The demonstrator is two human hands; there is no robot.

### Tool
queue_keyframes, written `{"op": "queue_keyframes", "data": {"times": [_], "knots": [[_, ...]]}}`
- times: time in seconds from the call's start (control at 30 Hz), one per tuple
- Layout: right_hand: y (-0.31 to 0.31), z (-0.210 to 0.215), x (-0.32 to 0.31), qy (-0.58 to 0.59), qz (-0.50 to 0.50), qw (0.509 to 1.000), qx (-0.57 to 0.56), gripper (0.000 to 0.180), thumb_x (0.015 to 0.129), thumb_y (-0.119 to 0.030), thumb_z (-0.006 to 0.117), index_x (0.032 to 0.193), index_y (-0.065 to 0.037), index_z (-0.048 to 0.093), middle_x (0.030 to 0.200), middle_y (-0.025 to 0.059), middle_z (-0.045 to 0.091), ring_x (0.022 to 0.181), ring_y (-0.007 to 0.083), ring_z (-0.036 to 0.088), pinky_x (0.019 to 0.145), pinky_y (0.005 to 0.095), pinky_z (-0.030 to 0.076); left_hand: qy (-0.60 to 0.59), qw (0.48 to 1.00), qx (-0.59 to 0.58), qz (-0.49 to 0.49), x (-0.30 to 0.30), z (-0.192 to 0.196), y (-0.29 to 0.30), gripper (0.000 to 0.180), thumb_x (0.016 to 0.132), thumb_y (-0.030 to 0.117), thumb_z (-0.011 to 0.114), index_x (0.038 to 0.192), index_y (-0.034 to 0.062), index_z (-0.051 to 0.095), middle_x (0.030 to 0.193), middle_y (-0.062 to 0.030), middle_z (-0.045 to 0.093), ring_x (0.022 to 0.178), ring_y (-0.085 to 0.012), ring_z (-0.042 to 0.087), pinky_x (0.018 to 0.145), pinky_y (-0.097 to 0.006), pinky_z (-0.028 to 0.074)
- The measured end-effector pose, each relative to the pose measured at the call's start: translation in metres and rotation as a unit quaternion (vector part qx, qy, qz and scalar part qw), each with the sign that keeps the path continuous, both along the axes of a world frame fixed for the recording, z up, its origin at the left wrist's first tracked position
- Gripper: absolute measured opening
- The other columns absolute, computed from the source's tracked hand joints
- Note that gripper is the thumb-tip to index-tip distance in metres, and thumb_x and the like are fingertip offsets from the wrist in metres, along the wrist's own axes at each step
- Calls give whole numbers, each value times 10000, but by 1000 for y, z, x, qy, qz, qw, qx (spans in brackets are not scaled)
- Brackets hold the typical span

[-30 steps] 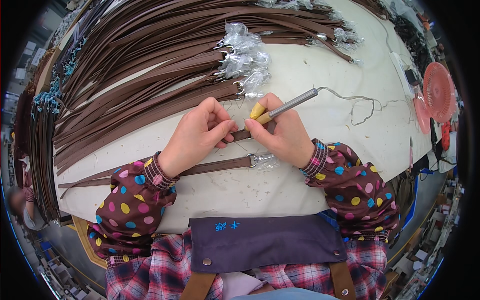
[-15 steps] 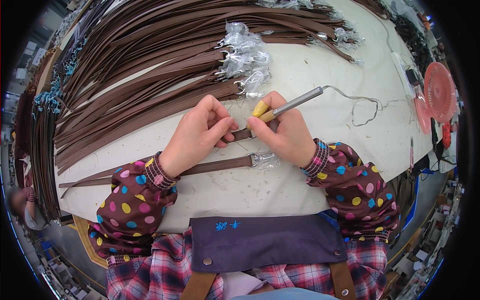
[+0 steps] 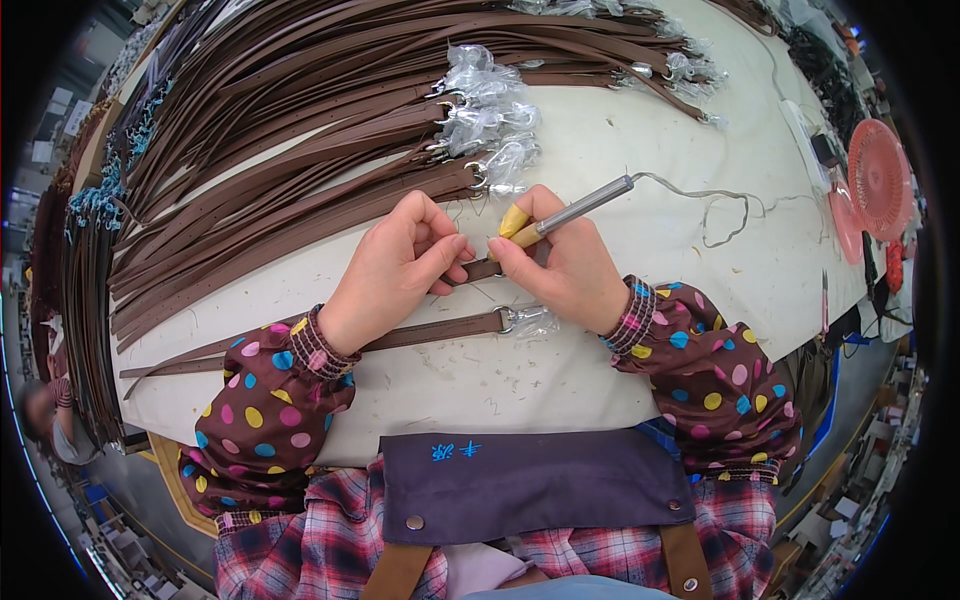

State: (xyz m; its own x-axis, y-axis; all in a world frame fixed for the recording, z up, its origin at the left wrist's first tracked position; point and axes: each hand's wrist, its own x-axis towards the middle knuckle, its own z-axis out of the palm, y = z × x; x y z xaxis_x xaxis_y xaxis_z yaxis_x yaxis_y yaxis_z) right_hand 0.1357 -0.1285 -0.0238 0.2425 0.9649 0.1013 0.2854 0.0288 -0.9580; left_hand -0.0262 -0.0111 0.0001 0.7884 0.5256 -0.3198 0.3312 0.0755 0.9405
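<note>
While my two hands met almost fingertip to fingertip, a narrow brown leather-like strap (image 3: pixel 484 269) lay between and just beneath them, its long axis running crosswise from my left fingers toward my right, the right end slightly farther from me. My left hand (image 3: pixel 398 262) was nearer, thumb and forefinger drawn together and the other fingers curled in, seemingly gripping the strap, though those fingers hid the exact hold. My right hand (image 3: pixel 562 262), with a yellow covering (image 3: pixel 514 221) on a finger, clasped a pen-shaped tool with a grey metal barrel (image 3: pixel 583 207), its front end slanting down toward the strap. Nearer me than both hands lay a second brown strap with a metal ring (image 3: pixel 430 332); beyond my left hand stretched a thick heap of long brown straps (image 3: pixel 270 232).
</note>
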Motion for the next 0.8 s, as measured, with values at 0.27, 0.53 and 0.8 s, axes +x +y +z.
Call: {"op": "queue_keyframes", "data": {"times": [0.27, 0.53, 0.8], "knots": [[0, -2, 0, -4, -2, 1000, 5, 236, 853, -125, 657, 914, -14, 457, 722, 97, 592, 611, 155, 602, 557, 275, 477, 3, 1000, 2, -5, 0, 0, 0, 119, 962, 99, 529, 943, 25, 438, 894, -68, 632, 760, -94, 619, 613, -215, 520], [1, -2, -1, -5, -4, 1000, 11, 235, 852, -123, 659, 912, -13, 460, 722, 96, 592, 604, 157, 602, 554, 274, 476, 2, 1000, 6, -7, -1, 0, 0, 113, 962, 92, 525, 941, 23, 438, 888, -67, 627, 767, -95, 619, 615, -213, 519], [-3, 1, 5, 30, -1, 999, 37, 192, 867, -133, 658, 952, -30, 520, 755, 85, 607, 673, 180, 622, 603, 284, 485, 45, 988, 143, -46, -3, 6, -1, 191, 896, 145, 629, 958, 41, 481, 866, -44, 617, 736, -110, 615, 599, -249, 501]]}}
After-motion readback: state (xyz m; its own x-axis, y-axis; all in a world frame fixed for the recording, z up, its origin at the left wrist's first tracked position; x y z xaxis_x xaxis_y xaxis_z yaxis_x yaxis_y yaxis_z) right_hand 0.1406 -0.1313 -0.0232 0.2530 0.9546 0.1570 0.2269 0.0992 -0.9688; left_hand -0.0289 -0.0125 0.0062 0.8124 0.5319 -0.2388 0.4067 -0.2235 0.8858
